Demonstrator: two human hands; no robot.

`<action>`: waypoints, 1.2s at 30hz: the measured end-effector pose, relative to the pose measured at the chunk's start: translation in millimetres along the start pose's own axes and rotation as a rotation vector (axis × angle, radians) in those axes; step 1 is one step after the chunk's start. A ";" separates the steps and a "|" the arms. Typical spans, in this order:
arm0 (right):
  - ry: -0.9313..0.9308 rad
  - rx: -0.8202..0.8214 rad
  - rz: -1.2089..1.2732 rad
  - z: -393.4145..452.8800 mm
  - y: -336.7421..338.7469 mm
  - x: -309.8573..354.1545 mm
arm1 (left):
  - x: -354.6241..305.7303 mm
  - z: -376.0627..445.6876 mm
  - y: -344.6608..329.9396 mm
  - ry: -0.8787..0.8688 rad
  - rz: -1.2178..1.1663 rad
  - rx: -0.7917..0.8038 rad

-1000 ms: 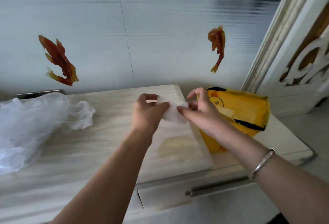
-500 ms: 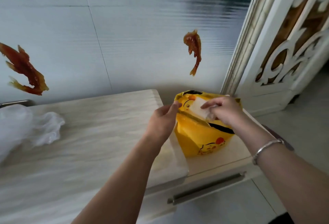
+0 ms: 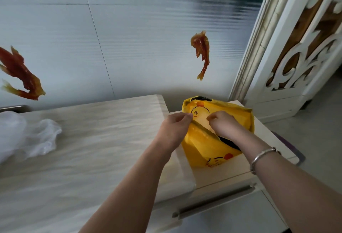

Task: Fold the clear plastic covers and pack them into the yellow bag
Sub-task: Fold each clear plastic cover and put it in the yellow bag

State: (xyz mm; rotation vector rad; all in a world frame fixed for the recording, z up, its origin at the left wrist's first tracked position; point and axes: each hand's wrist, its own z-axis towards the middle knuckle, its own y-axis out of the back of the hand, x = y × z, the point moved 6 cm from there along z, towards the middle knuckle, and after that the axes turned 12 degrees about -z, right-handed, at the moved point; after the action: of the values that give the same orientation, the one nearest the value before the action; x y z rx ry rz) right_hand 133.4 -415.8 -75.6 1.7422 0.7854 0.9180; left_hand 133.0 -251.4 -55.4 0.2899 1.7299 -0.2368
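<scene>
The yellow bag (image 3: 209, 147) with a cartoon duck print stands on a lower cabinet top just right of the table's end. My left hand (image 3: 174, 127) pinches the near edge of the bag's mouth and holds it apart. My right hand (image 3: 223, 123) has its fingers curled over a folded clear plastic cover (image 3: 202, 121) that sits pale and flat in the bag's opening. A loose heap of clear plastic covers (image 3: 27, 136) lies crumpled at the left of the table.
The pale wood-grain table (image 3: 92, 149) runs along a tiled wall with two orange fish stickers (image 3: 201, 51). A drawer with a metal bar handle (image 3: 212, 201) is below the bag. A carved white door (image 3: 305, 51) stands at the right.
Both hands moved from the table's end to the bag. The folded cover went from between both hands into the bag's mouth, and my left hand now holds the bag's edge.
</scene>
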 end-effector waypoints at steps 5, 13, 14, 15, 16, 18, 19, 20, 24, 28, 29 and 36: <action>0.062 -0.080 0.041 -27.9 20.9 -4.1 | -5.5 -11.6 12.1 -0.056 0.018 -0.010; 0.264 -0.305 0.099 -68.5 38.0 45.3 | -9.8 -52.8 73.1 -0.078 0.094 -0.131; 0.293 -0.308 0.105 -72.4 36.1 53.6 | -9.5 -56.3 79.2 -0.074 0.096 -0.147; 0.343 -0.294 0.113 -79.0 30.2 71.3 | -9.6 -64.7 94.9 -0.074 0.096 -0.184; 0.379 -0.271 0.124 -85.2 23.9 85.6 | -10.2 -71.6 106.4 -0.074 0.095 -0.211; 0.432 -0.225 0.155 -94.8 11.3 110.6 | -10.0 -81.3 126.3 -0.070 0.111 -0.256; 0.462 -0.200 0.165 -100.1 3.8 125.8 | -9.3 -86.8 140.0 -0.071 0.115 -0.289; 0.495 -0.172 0.172 -106.3 -4.3 142.3 | -9.0 -93.9 155.2 -0.068 0.117 -0.327; 0.588 -0.057 0.220 -127.3 -36.1 197.8 | -2.8 -118.8 212.7 -0.011 0.095 -0.484; 0.697 0.044 0.329 -145.8 -69.4 252.2 | 1.5 -143.7 263.7 0.028 0.024 -0.621; 0.732 0.091 0.373 -150.5 -79.8 268.9 | 3.6 -149.5 278.1 0.037 0.000 -0.657; 0.690 0.319 0.705 -161.3 -114.0 318.7 | 14.4 -163.0 323.2 0.101 -0.019 -0.737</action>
State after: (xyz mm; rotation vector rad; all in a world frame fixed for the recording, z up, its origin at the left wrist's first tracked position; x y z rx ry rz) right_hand 145.5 -41.1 -73.2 2.0368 0.7710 2.0313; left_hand 83.1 107.1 -39.6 -0.2594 1.7969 0.4089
